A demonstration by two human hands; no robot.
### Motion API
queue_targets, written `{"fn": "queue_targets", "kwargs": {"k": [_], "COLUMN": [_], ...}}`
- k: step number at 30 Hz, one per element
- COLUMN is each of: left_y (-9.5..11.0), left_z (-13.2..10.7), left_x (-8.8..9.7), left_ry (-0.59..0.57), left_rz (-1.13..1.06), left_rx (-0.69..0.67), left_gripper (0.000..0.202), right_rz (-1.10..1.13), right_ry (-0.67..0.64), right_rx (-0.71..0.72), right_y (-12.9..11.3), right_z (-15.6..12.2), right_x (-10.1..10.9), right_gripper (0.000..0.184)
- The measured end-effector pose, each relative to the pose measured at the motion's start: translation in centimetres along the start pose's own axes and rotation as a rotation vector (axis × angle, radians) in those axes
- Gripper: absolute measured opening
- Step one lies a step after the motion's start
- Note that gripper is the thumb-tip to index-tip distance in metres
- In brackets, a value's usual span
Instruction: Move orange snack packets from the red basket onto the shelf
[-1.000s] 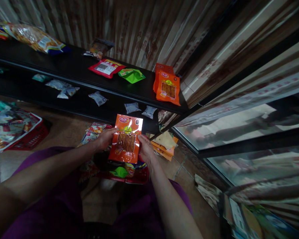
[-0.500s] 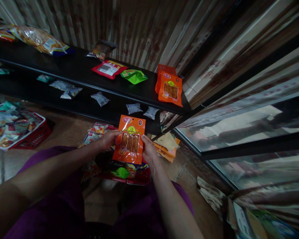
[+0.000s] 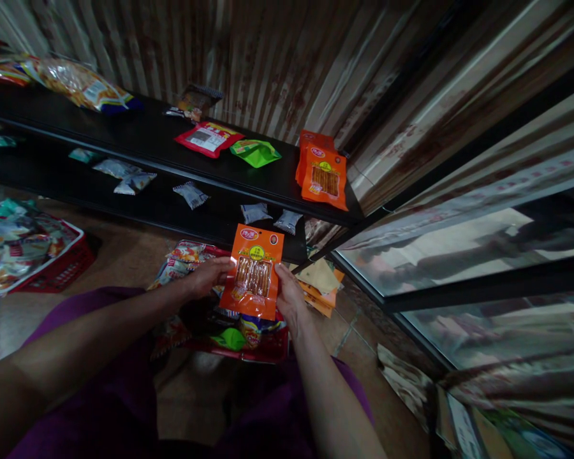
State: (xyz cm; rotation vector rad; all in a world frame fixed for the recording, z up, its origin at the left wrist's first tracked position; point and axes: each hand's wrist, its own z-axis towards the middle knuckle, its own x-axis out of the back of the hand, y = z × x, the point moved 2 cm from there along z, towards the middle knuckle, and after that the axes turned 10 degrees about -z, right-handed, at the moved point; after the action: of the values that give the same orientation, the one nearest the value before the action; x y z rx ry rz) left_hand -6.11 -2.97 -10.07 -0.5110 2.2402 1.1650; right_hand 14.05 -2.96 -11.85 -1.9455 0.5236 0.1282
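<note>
Between my two hands is an orange snack packet [image 3: 253, 273] with a clear window showing brown sticks. My left hand [image 3: 211, 275] grips its left edge and my right hand [image 3: 289, 292] its right edge, both closed on it. Below the packet is a red basket [image 3: 268, 352] of snack bags, including a green packet [image 3: 230, 339]; the packet and my hands hide part of it. Matching orange packets [image 3: 324, 177] lie in a pile at the right end of the upper black shelf [image 3: 138, 137].
On the upper shelf lie a red packet [image 3: 209, 139], a green packet [image 3: 256, 153] and a large snack bag [image 3: 79, 83]. Small silvery packets [image 3: 191, 194] are spread along the lower shelf. A second filled basket [image 3: 71, 268] stands at left. Glass panels [image 3: 454, 255] rise at right.
The orange packet has shifted slightly right and down in view, tilting a little so its window catches more light. Both hands keep hold of it.
</note>
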Motion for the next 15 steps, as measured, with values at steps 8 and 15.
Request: {"fn": "queue_targets", "kwargs": {"k": [8, 15], "left_y": [-0.28, -0.36], "left_z": [0.01, -0.06], "left_x": [0.30, 0.51], "left_ry": [-0.051, -0.087], "left_rz": [0.076, 0.102], "left_rx": [-0.025, -0.032], "left_gripper": [0.020, 0.025], "right_rz": [0.020, -0.007], "right_ry": [-0.031, -0.058], "right_rx": [0.003, 0.014], "right_y": [-0.52, -0.43], "right_z": [0.03, 0.04], "right_x": [-0.05, -0.15], "right_gripper": [0.020, 0.021]}}
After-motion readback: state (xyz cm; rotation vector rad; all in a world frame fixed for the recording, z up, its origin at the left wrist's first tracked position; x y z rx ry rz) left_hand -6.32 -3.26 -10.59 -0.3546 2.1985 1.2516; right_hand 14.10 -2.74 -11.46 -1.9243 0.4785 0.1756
